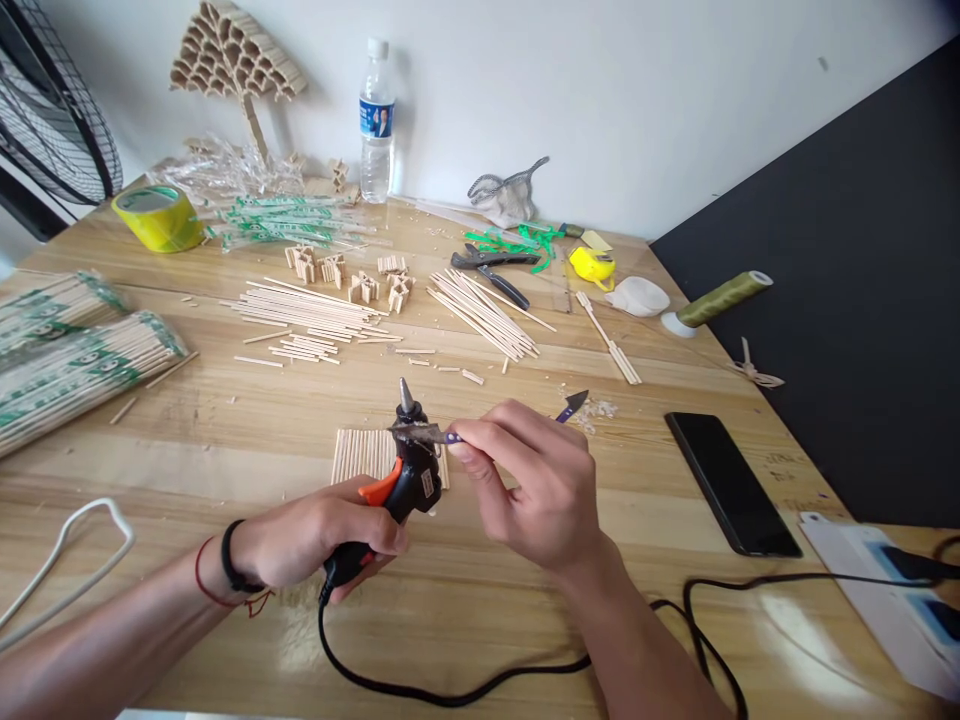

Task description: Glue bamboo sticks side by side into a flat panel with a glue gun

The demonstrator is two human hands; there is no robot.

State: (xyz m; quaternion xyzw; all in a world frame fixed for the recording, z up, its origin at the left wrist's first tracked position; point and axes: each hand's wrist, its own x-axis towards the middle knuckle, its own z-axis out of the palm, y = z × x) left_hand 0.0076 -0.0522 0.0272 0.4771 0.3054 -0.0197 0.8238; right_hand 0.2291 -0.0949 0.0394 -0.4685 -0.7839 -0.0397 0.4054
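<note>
My left hand (330,535) is wrapped round the handle of a black glue gun (415,465) with an orange trigger, its metal nozzle tilted up and away from me. My right hand (529,480) pinches a slim purple-handled, double-ended knife (454,438). One of its blades lies against the glue gun's body just below the nozzle; the other pointed blade sticks out beyond my knuckles. Under the gun, partly hidden by it, a flat panel of wooden sticks (360,455) laid side by side rests on the table.
Loose sticks (307,312), small stick shapes (364,288) and pliers (495,262) lie further back. A phone (731,482) and a power strip (874,590) are on the right. The gun's black cord (450,698) crosses the front. A water bottle (376,125) stands by the wall.
</note>
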